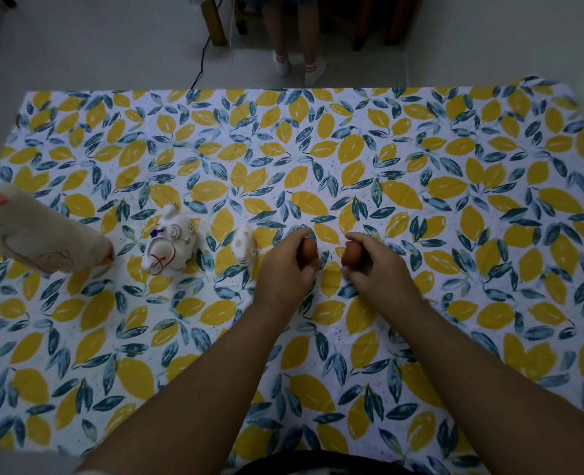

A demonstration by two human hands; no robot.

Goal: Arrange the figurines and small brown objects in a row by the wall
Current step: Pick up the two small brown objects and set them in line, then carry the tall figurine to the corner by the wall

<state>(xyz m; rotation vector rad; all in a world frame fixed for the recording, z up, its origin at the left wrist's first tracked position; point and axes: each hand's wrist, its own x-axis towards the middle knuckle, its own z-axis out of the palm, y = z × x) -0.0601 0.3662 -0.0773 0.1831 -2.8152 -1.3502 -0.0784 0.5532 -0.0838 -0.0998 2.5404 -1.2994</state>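
— Hands first: what is each one doing?

— Left hand (289, 260) is closed around a small brown egg-shaped piece (308, 250), fingers wrapped over its top. Right hand (369, 260) grasps a second brown piece (351, 255) the same way. Both sit low over the leaf-print tablecloth (455, 200), near its middle, with a small gap between them.

— Why side by side like that?

— My guess is they are being set down as neighbours, carrying on the line to the left. Just beside the left hand stands a small white figurine (244, 246), then a larger white animal figurine (170, 243), then a tall pale figure (40, 241) leaning at the cloth's left edge.

— Are the pieces resting on the cloth?

— Can't tell; the fingers hide their undersides.

— And the wall?

— I can't make out which edge it runs along.
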